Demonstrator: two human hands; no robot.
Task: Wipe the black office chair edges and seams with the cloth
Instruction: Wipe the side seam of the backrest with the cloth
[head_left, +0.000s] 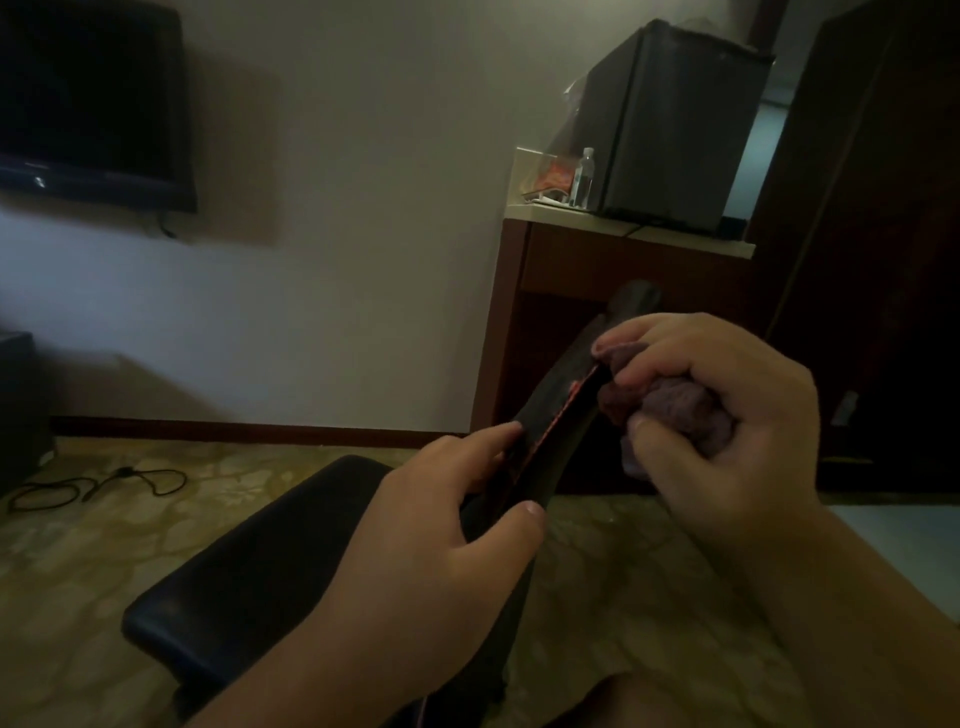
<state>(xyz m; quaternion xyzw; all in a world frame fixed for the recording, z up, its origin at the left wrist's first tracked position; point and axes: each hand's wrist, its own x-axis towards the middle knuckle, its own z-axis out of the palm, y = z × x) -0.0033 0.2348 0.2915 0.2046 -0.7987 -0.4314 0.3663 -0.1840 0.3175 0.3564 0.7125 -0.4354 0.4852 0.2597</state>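
The black office chair occupies the lower centre of the view, its seat pad reaching toward 7 o'clock and its backrest edge rising toward 1 o'clock. A red seam line runs along that edge.

The left hand grips the edge from the 8 o'clock side, fingers on one face and thumb wrapped round the other, steadying it. The right hand is closed around a bunched purple cloth at 3 o'clock of the seam, with the cloth pressed against the edge near its upper stretch.

Assessment: wiping of the backrest edge is in progress. The low light does not permit any judgement of which surfaces are already clean. The top of the edge beyond the cloth, the part under the left hand and the seat pad's rim appear to remain outstanding; other chair parts are out of view.

Beyond, at 1 o'clock, a small fridge stands on a counter.
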